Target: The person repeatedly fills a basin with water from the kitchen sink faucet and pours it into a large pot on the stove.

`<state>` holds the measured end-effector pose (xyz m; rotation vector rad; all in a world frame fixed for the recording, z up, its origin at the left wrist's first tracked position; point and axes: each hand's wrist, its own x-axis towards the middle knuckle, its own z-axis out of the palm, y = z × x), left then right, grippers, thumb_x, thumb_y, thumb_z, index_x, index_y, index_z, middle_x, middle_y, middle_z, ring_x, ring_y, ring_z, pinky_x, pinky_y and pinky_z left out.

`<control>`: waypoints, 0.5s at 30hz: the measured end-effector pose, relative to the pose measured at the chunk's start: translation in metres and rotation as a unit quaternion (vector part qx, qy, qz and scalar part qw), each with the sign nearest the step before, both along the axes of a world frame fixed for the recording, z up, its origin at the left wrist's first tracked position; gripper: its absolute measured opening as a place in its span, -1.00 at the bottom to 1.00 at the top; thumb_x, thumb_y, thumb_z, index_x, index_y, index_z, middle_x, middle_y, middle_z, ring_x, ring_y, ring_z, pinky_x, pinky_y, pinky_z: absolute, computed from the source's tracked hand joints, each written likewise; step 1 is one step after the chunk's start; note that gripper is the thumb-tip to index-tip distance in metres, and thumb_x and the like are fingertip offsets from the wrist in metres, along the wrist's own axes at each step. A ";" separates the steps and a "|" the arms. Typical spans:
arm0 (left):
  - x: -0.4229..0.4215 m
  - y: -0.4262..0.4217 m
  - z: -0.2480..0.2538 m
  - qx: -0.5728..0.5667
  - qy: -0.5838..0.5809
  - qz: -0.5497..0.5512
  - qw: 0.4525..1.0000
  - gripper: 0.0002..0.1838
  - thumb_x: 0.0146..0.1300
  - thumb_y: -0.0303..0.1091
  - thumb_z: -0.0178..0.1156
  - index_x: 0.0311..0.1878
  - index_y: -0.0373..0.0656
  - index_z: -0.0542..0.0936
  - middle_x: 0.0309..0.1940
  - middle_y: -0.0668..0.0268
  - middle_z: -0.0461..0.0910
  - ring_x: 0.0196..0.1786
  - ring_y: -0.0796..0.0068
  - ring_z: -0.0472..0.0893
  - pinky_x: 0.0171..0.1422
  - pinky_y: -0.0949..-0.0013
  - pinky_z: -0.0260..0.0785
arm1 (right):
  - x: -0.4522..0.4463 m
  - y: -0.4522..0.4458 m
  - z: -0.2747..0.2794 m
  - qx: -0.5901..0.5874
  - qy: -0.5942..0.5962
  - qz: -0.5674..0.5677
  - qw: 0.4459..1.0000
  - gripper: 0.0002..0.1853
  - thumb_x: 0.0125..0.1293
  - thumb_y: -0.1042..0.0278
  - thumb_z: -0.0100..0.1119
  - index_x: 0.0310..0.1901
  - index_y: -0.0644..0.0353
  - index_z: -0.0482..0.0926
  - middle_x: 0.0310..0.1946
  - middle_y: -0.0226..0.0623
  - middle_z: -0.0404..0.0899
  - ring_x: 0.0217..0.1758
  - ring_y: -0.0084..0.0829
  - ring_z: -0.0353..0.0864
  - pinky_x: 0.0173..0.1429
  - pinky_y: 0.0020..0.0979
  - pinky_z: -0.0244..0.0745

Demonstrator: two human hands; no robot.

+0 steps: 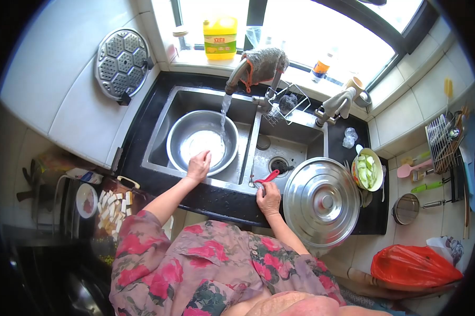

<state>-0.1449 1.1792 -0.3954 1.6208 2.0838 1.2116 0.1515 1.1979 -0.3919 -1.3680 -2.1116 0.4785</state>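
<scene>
A large steel basin (180,138) sits in the left sink bowl, and water (225,108) runs into it from the faucet (234,79). Over the basin's front rim reaches my left hand (199,165), its fingers curled together; what they hold, if anything, is hidden. My right hand (268,198) is at the front edge of the right sink bowl, with its fingers closed by the end of a red-handled tool (271,176). The tool's other end is too small to make out. Just right of that hand lies a big round metal lid (322,226).
A bowl of sliced green vegetable (367,171) stands right of the lid. A wire rack (287,105) sits behind the right bowl. White cut pieces (111,210) lie at the left. A yellow jug (220,39) is on the sill, and a red bag (414,266) lies at the lower right.
</scene>
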 end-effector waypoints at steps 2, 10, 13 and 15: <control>-0.022 -0.024 -0.008 -0.008 0.064 0.022 0.998 -0.73 0.30 -0.28 0.07 -0.09 -0.27 0.58 -0.26 0.00 0.61 -0.18 -0.02 0.60 -0.04 0.10 0.43 | 0.000 0.000 0.001 -0.002 -0.003 0.000 1.000 -0.79 0.06 0.38 0.20 -0.24 0.21 0.54 -0.27 -0.16 0.54 -0.14 -0.12 0.54 -0.03 -0.17 0.39; -0.039 -0.063 -0.013 -0.044 0.177 0.069 0.981 -0.71 0.25 -0.27 0.13 -0.01 -0.19 0.52 -0.13 0.10 0.57 -0.04 0.09 0.54 0.07 0.09 0.36 | 0.001 0.001 -0.004 0.030 -0.007 0.010 0.999 -0.82 0.06 0.39 0.18 -0.27 0.21 0.55 -0.30 -0.14 0.53 -0.21 -0.11 0.56 -0.09 -0.15 0.42; -0.026 -0.050 -0.005 -0.024 0.161 0.034 0.986 -0.70 0.24 -0.26 0.15 0.00 -0.18 0.52 -0.11 0.11 0.56 -0.01 0.10 0.53 0.10 0.09 0.35 | 0.000 -0.003 0.000 0.028 -0.015 0.009 0.999 -0.82 0.06 0.39 0.19 -0.27 0.21 0.56 -0.30 -0.15 0.53 -0.20 -0.12 0.56 -0.08 -0.15 0.41; -0.011 -0.029 0.005 0.006 0.158 0.022 0.987 -0.70 0.24 -0.25 0.16 -0.02 -0.18 0.54 -0.15 0.08 0.57 -0.07 0.10 0.56 0.04 0.11 0.40 | -0.002 -0.002 0.001 0.026 -0.037 0.006 0.999 -0.82 0.07 0.37 0.20 -0.27 0.20 0.56 -0.30 -0.15 0.53 -0.19 -0.12 0.55 -0.06 -0.15 0.41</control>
